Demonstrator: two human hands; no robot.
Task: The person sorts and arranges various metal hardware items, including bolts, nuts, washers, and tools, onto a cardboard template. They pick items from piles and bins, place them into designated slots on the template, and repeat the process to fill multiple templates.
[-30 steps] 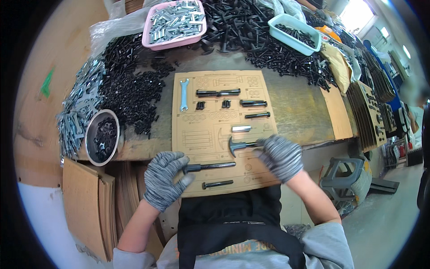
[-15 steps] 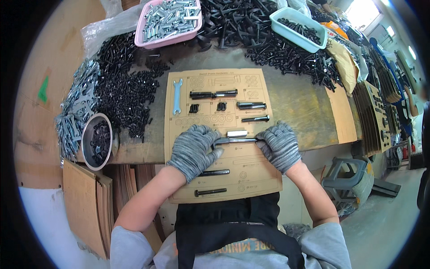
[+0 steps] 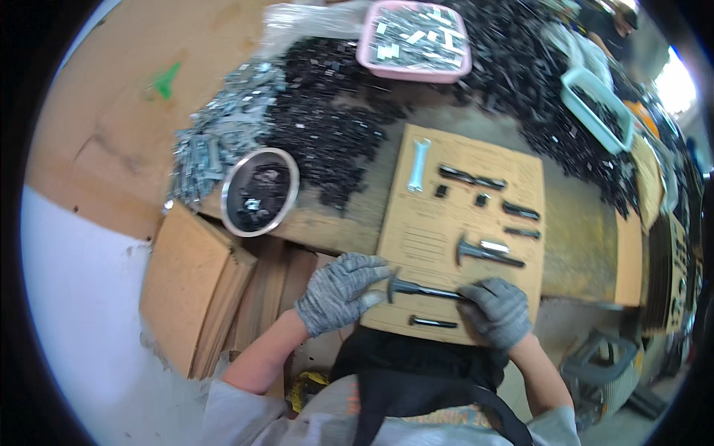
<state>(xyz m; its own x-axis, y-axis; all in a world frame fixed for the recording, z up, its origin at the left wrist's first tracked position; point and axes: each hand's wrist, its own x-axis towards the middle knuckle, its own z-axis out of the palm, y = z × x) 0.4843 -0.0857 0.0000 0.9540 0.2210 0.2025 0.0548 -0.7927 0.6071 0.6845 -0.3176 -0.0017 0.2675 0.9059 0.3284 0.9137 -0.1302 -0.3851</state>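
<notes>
A tan printed cardboard sheet [image 3: 416, 238] lies at the table's front edge with hardware set on it. My left hand [image 3: 338, 293], in a grey knit glove, is open beside the wide head of a black T-headed bolt [image 3: 431, 290], thumb and forefinger apart. My right hand [image 3: 498, 311], gloved alike, has its fingers closed on that bolt's other end. Just above lies another black T-headed bolt [image 3: 491, 254] with a silver sleeve [image 3: 494, 245] against it. A black hex bolt [image 3: 433, 322] rests below. Higher up are a light-blue wrench [image 3: 419, 165] and several black bolts [image 3: 472, 177].
A steel bowl [image 3: 290, 204] of black parts stands at the table's left edge, by heaps of silver wrenches [image 3: 227, 137] and black bolts [image 3: 320, 123]. Behind are a pink tray [image 3: 416, 73] and a pale-green tray [image 3: 595, 123]. Stacked cardboard [image 3: 186, 286] leans below left; a grey stool [image 3: 602, 364] stands right.
The view has swung left. Both hands have moved down the sheet from the T-headed bolt by the silver sleeve to the lower one. My left hand now sits at the sheet's left edge.
</notes>
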